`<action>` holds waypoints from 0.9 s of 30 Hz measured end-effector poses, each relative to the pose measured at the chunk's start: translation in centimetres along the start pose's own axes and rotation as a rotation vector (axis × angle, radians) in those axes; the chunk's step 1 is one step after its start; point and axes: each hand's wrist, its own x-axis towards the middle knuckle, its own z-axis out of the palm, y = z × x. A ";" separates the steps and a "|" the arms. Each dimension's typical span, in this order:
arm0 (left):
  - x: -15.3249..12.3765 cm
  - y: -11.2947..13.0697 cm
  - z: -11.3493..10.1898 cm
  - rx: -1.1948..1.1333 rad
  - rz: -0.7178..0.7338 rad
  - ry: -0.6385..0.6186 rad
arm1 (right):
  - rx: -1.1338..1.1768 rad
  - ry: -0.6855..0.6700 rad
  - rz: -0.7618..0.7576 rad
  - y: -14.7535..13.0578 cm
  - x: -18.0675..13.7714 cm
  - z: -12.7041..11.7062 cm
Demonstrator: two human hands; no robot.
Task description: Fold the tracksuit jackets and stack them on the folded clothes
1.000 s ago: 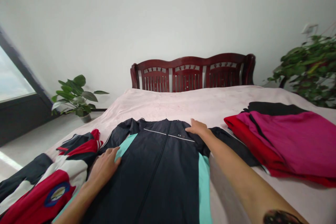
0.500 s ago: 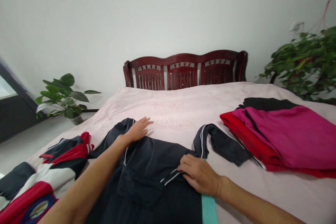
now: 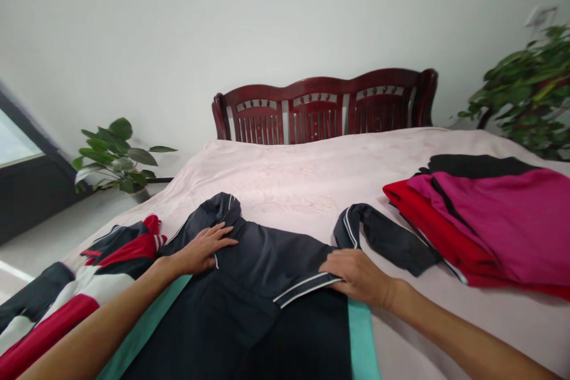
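Pressing down on the dark navy jacket [image 3: 262, 285], both my hands lie flat on its folded-over top part, which is spread on the pink bedspread [image 3: 312, 172] straight in front of me. My left hand [image 3: 202, 249] rests palm down with the fingers [image 3: 220, 234] stretched out and slightly spread, gripping nothing; just beyond those fingertips the jacket's left sleeve [image 3: 218, 208] bunches up in a soft hump. My right hand [image 3: 358, 276] is also flat, fingers loosely together and pointing toward my left, lying on the white-piped edge of the fold; it clasps nothing that I can see. Just past its knuckles the right sleeve [image 3: 383, 237] curls away across the bedspread. Under my right wrist runs the jacket's teal side panel [image 3: 363, 338].

Out beyond my left forearm lies a red, white and navy garment [image 3: 66, 303], touching the jacket's edge. Well off to the right of my right hand sits a stack of folded clothes [image 3: 490, 219], magenta on red with black at the back. Far ahead of both sets of fingers stands the dark red wooden headboard [image 3: 320, 110].
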 end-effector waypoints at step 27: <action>-3.3 -0.3 5.1 -0.069 -0.795 0.232 | 0.188 0.143 1.198 9.8 1.2 -0.4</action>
